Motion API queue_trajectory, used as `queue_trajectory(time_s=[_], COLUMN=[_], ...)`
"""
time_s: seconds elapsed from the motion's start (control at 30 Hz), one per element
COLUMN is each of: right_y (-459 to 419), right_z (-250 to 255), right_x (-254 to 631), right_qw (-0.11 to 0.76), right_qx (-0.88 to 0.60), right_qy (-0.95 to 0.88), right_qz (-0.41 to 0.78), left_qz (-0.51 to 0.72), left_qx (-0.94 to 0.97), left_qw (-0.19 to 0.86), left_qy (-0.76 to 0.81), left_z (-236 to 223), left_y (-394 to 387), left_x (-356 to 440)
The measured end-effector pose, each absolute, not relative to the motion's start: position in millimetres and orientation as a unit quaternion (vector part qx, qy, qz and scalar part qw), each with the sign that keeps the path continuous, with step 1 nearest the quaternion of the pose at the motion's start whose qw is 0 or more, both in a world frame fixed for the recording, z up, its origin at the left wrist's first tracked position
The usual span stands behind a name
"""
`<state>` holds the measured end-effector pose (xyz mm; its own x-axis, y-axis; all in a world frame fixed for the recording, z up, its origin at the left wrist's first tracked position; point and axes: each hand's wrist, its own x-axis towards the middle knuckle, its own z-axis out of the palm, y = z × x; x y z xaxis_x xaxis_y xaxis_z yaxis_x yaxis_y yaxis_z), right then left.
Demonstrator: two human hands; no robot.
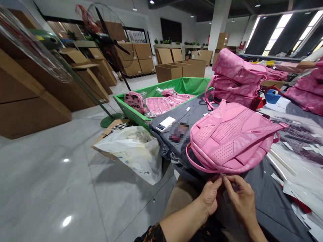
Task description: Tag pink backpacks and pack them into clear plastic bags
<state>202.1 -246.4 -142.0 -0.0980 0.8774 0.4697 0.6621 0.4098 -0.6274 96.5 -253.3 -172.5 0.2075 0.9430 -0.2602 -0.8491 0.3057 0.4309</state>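
Note:
A pink backpack lies on the grey-covered table, its padded back and shoulder straps facing up. At its near edge, my left hand and my right hand meet with fingertips pinched together. Whatever the fingers pinch is too small and too hidden to name; it sits right against the bag's lower rim. A pink strap loop hangs off the bag's left side. Farther back, a stack of folded pink backpacks rises behind the one at my hands.
A white phone lies left of the bag. Beyond is a green bin with plastic-wrapped pink bags. A white plastic bag hangs beside the table. Clear plastic sheets cover the right side. Fans and cartons stand behind; another person's arm shows far right.

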Motion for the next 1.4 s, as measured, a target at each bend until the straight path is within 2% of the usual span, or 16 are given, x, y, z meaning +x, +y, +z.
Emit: queue_trajectory(time_s=[0.13,0.33,0.5,0.63,0.77,1.0,1.23,1.4], right_y=[-235.8,-229.7,-284.3,-362.6,-431.0,-456.4,-438.0,-440.7], right_z=[-132.8,-143.0,-129.6,-105.7,-94.2,-113.1,-119.5,-113.0], right_x=[214.1,212.1,263.7,350.7,433.7,488.2,496.8,471.1], right_qw=[0.352,0.373,0.418,0.422,0.437,0.463,0.510,0.550], right_qx=[-0.561,-0.572,-0.668,-0.809,-0.871,-0.878,-0.854,-0.828], right_qy=[-0.698,-0.653,-0.590,-0.408,-0.203,-0.116,-0.093,-0.094], right_qz=[0.274,0.327,0.176,0.031,-0.099,-0.021,-0.029,-0.063], left_qz=[0.579,0.606,0.579,0.552,0.526,0.491,0.502,0.521], left_qx=[0.116,0.219,0.241,0.225,0.204,0.224,0.242,0.213], left_qw=[0.773,0.721,0.690,0.662,0.647,0.603,0.609,0.614], left_qy=[0.232,0.256,0.361,0.454,0.513,0.588,0.563,0.553], left_z=[-179.6,-183.4,-196.2,-204.3,-206.0,-208.1,-229.0,-222.5], left_y=[-257.0,-253.8,-257.4,-261.8,-255.1,-254.4,-249.5,-253.1], left_x=[97.4,94.5,94.0,88.6,87.4,87.0,87.8,87.2])
